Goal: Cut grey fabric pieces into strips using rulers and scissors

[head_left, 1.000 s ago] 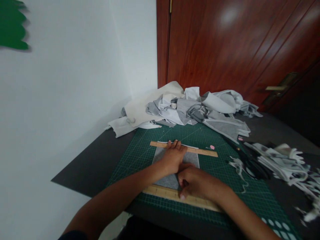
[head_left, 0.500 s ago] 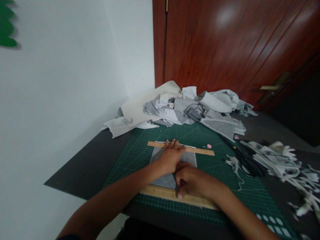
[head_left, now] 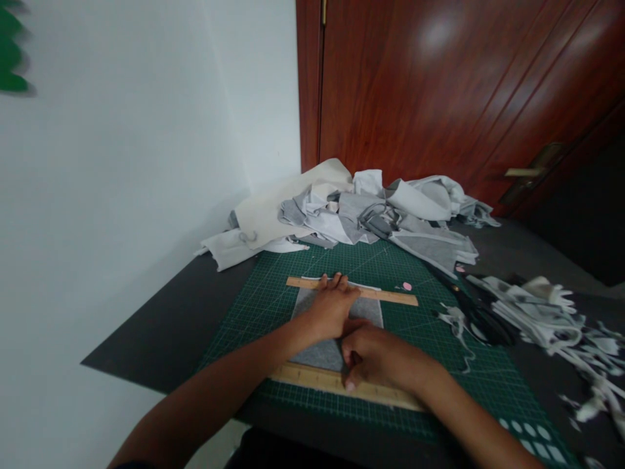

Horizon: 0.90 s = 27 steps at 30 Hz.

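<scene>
A rectangle of grey fabric (head_left: 317, 355) lies on the green cutting mat (head_left: 254, 319). Across its far end rests a thin wooden ruler (head_left: 395, 298), pressed down by my left hand (head_left: 334, 307) with fingers stretched over it. A wider wooden ruler (head_left: 315, 376) crosses the near end of the fabric. My right hand (head_left: 378, 355) is closed, its fingers curled over the fabric and its thumb tip on the wider ruler. Whatever those fingers may hold is hidden. Both hands are close together, the right one nearer to me.
Crumpled grey and white fabric pieces (head_left: 332, 215) are heaped at the back against the wall and door (head_left: 415, 98). To the right lie black scissors (head_left: 483, 322), a frayed scrap (head_left: 456, 319) and a pile of fabric strips (head_left: 537, 312). A small pink piece (head_left: 407, 286) sits beyond the thin ruler.
The whole view has shifted very slightly. Both hands, the rulers and the fabric keep the same positions relative to one another.
</scene>
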Each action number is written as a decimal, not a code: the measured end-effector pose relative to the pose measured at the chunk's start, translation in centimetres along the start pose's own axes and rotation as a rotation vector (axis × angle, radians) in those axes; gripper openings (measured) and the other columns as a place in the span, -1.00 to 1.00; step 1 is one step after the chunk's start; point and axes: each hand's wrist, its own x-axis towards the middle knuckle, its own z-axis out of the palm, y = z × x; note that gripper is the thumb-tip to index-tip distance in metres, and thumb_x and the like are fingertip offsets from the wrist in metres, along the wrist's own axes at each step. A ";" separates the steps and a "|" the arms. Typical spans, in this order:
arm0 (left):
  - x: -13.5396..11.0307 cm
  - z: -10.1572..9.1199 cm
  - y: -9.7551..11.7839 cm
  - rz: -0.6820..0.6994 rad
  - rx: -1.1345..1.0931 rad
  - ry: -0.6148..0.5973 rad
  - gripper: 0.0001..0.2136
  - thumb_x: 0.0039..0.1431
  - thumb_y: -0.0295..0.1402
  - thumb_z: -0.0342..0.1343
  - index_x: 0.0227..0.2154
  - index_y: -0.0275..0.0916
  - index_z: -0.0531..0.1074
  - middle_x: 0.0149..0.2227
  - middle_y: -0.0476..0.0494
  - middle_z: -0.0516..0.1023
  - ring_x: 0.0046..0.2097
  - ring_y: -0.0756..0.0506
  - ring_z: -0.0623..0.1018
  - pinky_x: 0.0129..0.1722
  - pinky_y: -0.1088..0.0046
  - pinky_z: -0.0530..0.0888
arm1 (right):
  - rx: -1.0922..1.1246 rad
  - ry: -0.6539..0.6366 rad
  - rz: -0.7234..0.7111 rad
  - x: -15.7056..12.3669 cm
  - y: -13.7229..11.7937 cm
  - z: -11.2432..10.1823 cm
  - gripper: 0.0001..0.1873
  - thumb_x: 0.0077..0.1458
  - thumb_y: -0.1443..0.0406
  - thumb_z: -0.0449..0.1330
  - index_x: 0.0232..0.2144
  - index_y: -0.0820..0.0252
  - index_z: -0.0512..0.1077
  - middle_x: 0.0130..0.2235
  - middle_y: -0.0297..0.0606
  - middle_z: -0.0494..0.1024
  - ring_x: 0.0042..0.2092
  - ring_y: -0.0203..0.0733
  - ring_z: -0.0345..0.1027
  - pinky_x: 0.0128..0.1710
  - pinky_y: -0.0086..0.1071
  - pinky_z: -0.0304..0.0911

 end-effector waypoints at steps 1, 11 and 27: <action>0.0 0.0 0.0 0.002 -0.001 0.001 -0.39 0.24 0.13 0.13 0.18 -0.21 0.40 0.31 -0.45 0.31 0.38 -0.48 0.24 0.34 -0.24 0.09 | 0.005 0.000 -0.003 0.0 0.0 0.0 -0.75 -0.14 0.23 0.55 -0.50 0.21 0.58 -0.33 -0.36 0.52 -0.30 -0.26 0.33 -0.36 -0.44 0.09; 0.0 0.1 -0.1 0.005 0.017 0.004 -0.39 0.23 0.11 0.14 0.19 -0.19 0.39 0.30 -0.44 0.33 0.38 -0.50 0.23 0.33 -0.25 0.10 | 0.022 0.023 -0.025 0.2 0.4 0.3 -0.74 -0.19 0.25 0.57 -0.52 0.21 0.58 -0.28 -0.34 0.53 -0.29 -0.26 0.32 -0.35 -0.43 0.09; -0.2 0.7 0.7 -0.039 0.089 -0.024 -0.34 0.34 0.13 -0.02 0.31 -0.23 0.24 0.37 -0.51 0.24 0.43 -0.50 0.14 0.34 -0.28 0.02 | 0.018 -0.026 0.093 0.0 -0.7 0.0 -0.73 -0.21 0.33 0.57 -0.54 0.22 0.53 -0.40 -0.41 0.47 -0.34 -0.27 0.30 -0.39 -0.40 0.03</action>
